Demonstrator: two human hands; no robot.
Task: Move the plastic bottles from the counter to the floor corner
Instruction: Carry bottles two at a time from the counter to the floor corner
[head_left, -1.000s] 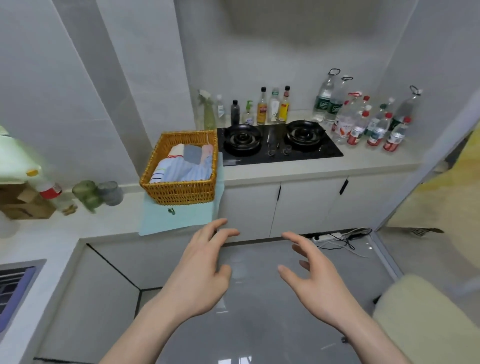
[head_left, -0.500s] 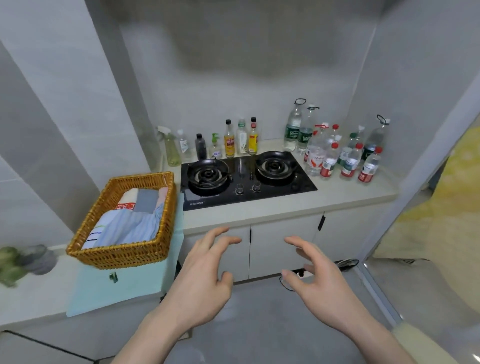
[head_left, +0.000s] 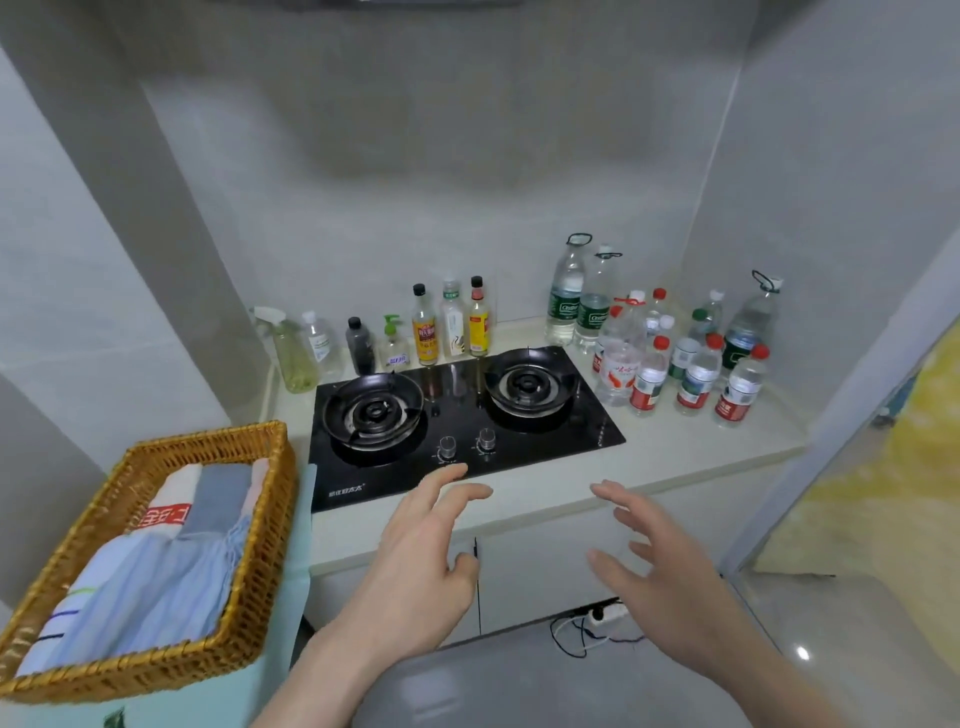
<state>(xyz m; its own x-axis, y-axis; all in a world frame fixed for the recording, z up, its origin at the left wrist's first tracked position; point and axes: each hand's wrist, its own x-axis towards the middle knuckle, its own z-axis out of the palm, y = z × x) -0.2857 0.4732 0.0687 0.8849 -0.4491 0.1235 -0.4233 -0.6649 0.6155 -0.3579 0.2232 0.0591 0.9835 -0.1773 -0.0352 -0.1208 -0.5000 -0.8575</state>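
Note:
Several clear plastic water bottles (head_left: 670, 343) with red, white and green caps stand clustered on the pale counter (head_left: 696, 447), right of the black gas hob (head_left: 462, 415). Two tall ones with green labels (head_left: 563, 296) stand behind them, and another tall one (head_left: 750, 322) at the far right. My left hand (head_left: 421, 561) and my right hand (head_left: 660, 571) hover in front of the counter's front edge, fingers spread, holding nothing. Both hands are well short of the bottles.
Sauce, soap and spray bottles (head_left: 447, 325) line the wall behind the hob. A wicker basket (head_left: 156, 561) of folded cloth sits on a light-blue surface at left. A power strip with cables (head_left: 597, 621) lies on the grey floor below the cabinets. A yellowish rug (head_left: 872, 499) lies right.
The view has moved closer to the counter and tilted up. Both hands have risen toward the counter edge, still spread and holding nothing.

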